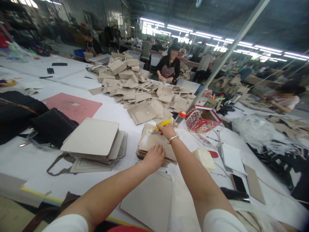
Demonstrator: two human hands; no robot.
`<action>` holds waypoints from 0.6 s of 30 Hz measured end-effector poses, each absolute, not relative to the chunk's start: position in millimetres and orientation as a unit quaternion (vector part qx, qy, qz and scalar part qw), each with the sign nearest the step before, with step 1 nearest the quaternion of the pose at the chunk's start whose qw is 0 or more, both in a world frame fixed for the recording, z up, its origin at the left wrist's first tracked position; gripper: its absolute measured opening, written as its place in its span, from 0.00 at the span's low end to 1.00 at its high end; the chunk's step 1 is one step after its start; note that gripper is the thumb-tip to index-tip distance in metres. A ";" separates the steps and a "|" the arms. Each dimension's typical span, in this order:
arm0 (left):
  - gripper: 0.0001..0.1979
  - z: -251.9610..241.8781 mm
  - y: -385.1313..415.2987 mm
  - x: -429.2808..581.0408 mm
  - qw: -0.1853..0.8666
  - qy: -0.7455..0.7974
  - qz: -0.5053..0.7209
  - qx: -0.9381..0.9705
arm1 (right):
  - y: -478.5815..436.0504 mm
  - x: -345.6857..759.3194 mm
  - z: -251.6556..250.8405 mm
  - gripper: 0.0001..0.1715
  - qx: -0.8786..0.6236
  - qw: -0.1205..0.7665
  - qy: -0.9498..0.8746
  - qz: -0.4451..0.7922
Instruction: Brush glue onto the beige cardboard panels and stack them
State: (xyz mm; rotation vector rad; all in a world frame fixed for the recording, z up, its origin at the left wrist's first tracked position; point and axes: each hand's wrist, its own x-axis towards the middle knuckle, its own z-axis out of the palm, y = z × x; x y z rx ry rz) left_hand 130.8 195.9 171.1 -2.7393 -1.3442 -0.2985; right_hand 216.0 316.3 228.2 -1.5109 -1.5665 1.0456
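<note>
My right hand (167,130) is closed round the yellow handle of a brush (164,123). Its pale bristles touch the top piece of a stack of beige panels (151,140), where a white smear shows. My left hand (155,157) lies on the near side of that stack, fingers resting flat, with nothing held. Close to my left forearm stands a pile of light grey boards (93,137). More grey boards (149,199) lie nearer my body, below the panels.
A big heap of beige bag pieces (145,90) covers the table's far middle. Right of my hands are a red patterned box (202,117), a pale block (204,159) and a phone (238,183). Black bags (51,125) and a pink sheet (74,108) lie left. A person (169,66) works opposite.
</note>
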 end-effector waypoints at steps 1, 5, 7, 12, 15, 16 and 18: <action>0.19 171.1 196.3 130.6 0.039 -0.436 -0.097 -0.894 | 321.1 218.6 225.9 0.11 -0.600 0.373 -0.590 0.391; 0.18 171.0 197.5 130.3 0.034 -0.430 -0.096 -0.897 | 327.1 246.8 217.4 0.12 -0.651 0.408 -0.537 0.349; 0.18 172.1 198.1 130.2 0.028 -0.430 -0.094 -0.898 | 323.4 273.0 215.8 0.12 -0.684 0.410 -0.516 0.312; 0.14 176.8 200.6 130.3 0.009 -0.433 -0.101 -0.896 | 301.5 336.1 222.2 0.14 -0.732 0.410 -0.502 0.211; 0.12 180.7 201.7 129.7 0.003 -0.432 -0.104 -0.896 | 278.5 348.2 225.6 0.15 -0.675 0.403 -0.598 0.153; 0.11 182.3 201.9 129.4 0.000 -0.431 -0.102 -0.897 | 268.2 348.5 225.8 0.16 -0.646 0.386 -0.646 0.129; 0.10 185.4 202.0 129.1 -0.007 -0.430 -0.096 -0.898 | 242.9 347.3 225.3 0.15 -0.595 0.323 -0.731 0.089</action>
